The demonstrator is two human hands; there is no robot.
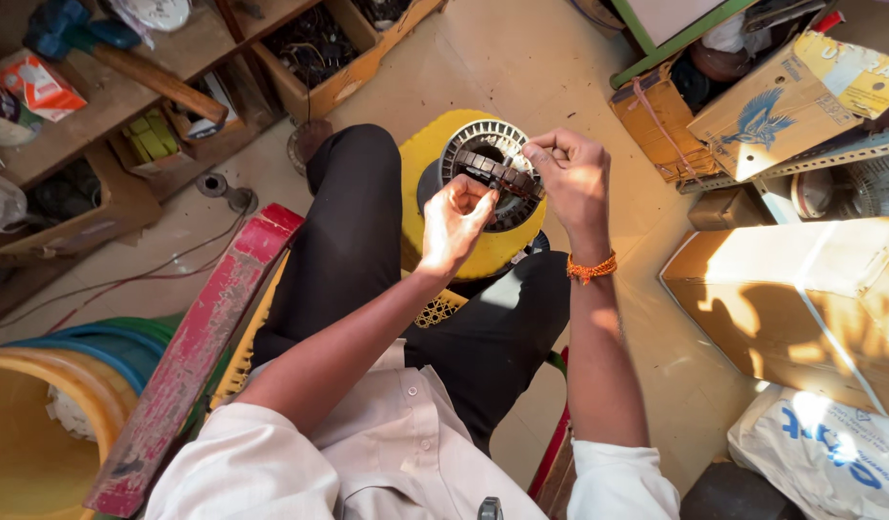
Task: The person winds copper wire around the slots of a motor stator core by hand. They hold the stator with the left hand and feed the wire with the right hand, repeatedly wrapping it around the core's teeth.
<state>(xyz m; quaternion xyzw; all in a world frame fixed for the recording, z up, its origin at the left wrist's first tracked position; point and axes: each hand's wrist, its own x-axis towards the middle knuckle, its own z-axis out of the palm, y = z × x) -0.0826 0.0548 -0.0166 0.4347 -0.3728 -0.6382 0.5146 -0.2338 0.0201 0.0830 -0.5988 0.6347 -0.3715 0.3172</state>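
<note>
I sit with black trousers, knees apart, and hold a dark ring-shaped slotted motor core [497,171] up in front of me. My left hand [454,223] pinches its near left edge. My right hand [571,175] grips its right side with fingers curled over the top; an orange thread band is on that wrist. Below the core, on the floor between my legs, stands a yellow round fan housing [427,162] with a white grille ring [483,137] inside it.
A red worn plank [199,351] leans at my left beside yellow and blue tubs [40,404]. Wooden shelves with boxes and a hammer [127,63] stand at the left. Cardboard boxes [800,299] and a white sack [829,453] are at the right.
</note>
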